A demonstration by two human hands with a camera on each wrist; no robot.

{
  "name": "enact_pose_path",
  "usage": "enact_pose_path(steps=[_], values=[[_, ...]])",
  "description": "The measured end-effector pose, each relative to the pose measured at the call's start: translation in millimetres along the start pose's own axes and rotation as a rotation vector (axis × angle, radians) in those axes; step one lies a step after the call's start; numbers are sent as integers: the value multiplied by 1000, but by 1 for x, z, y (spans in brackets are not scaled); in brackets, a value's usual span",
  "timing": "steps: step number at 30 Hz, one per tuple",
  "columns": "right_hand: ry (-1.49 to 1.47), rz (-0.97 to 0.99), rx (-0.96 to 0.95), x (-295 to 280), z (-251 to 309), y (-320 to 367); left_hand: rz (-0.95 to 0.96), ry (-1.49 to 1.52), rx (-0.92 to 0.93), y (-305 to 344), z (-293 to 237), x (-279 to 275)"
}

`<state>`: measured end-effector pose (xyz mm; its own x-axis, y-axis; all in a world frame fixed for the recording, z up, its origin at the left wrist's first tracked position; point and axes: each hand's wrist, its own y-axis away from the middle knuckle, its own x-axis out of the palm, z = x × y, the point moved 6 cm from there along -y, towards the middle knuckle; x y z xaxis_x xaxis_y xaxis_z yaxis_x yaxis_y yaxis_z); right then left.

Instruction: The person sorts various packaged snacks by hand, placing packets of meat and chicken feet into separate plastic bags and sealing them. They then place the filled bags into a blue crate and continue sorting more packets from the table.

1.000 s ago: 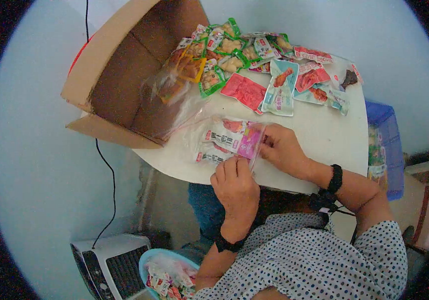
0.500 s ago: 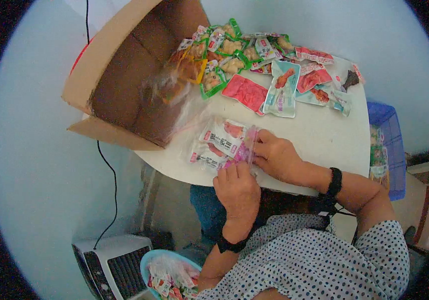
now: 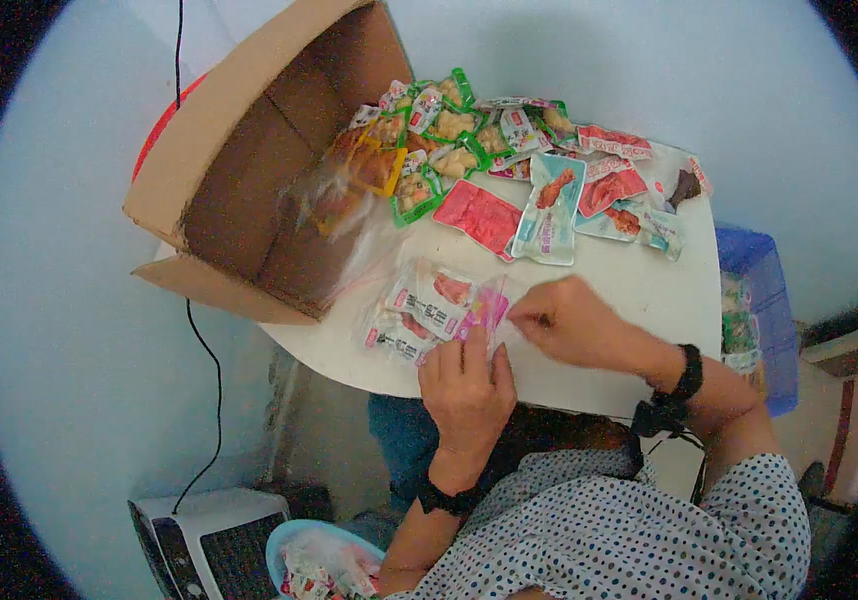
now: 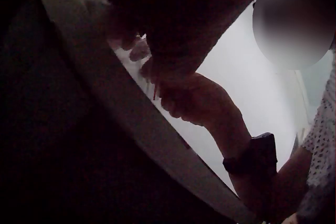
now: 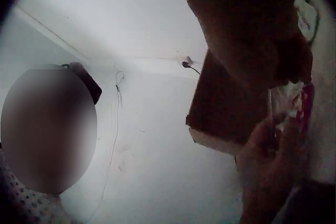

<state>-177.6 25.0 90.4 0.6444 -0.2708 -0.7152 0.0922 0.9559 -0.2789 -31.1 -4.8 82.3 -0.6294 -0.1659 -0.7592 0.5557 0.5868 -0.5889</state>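
A clear plastic bag (image 3: 419, 308) holding several red-and-white snack packets lies near the front edge of the round white table (image 3: 639, 275). A pink strip (image 3: 490, 308) runs along its mouth. My left hand (image 3: 471, 345) reaches over the table edge, its fingers laid on the bag's mouth at the strip's near end. My right hand (image 3: 529, 318) pinches the bag's mouth at the strip's right side. In the right wrist view the pink strip (image 5: 306, 106) shows between both hands, dim and blurred. The left wrist view is dark; my right hand (image 4: 191, 100) is curled at the table edge.
An open cardboard box (image 3: 249, 170) lies on its side at the table's left, clear film spilling from it. A pile of snack packets (image 3: 509, 150) covers the far side. A blue crate (image 3: 754, 300) stands to the right. Below are a basin of packets (image 3: 324, 565) and a grey machine (image 3: 204, 540).
The bag has slid left and nearer the table's front edge. My right hand has shifted right along the bag's mouth, and my left hand has stayed at the strip's near end.
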Motion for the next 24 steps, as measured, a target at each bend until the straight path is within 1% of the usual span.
enact_pose_path(steps=[1, 3, 4, 5, 7, 10, 13, 16, 19, 22, 24], values=[[-35, -52, 23, -14, -5, -4, -34, 28, 14, -2, 0, 1], [60, -127, 152, -45, -30, -20, -68, 95, 58, -5, -2, 5], [117, -201, 105, -57, -48, -28, -85, 129, 81, -6, -2, 7], [108, -277, 112, -70, -55, -38, -76, 150, 76, -7, -1, 10], [318, -200, 162, -78, -95, -55, -64, 183, 68, -6, -1, 16], [599, -256, 138, -81, -125, -75, -34, 202, 27, -3, 5, 25], [703, -340, 111, -87, -132, -90, -83, 214, 13, -6, 4, 22], [767, -395, -14, -90, -139, -110, -73, 219, 18, -9, 4, 21], [806, -302, -17, -91, -136, -123, -60, 211, 12, -10, 3, 20], [1033, -105, 47, -84, -146, -131, 7, 200, -30, -10, 3, 19], [1052, -35, 27, -83, -146, -129, 5, 205, -31, -9, 3, 20]])
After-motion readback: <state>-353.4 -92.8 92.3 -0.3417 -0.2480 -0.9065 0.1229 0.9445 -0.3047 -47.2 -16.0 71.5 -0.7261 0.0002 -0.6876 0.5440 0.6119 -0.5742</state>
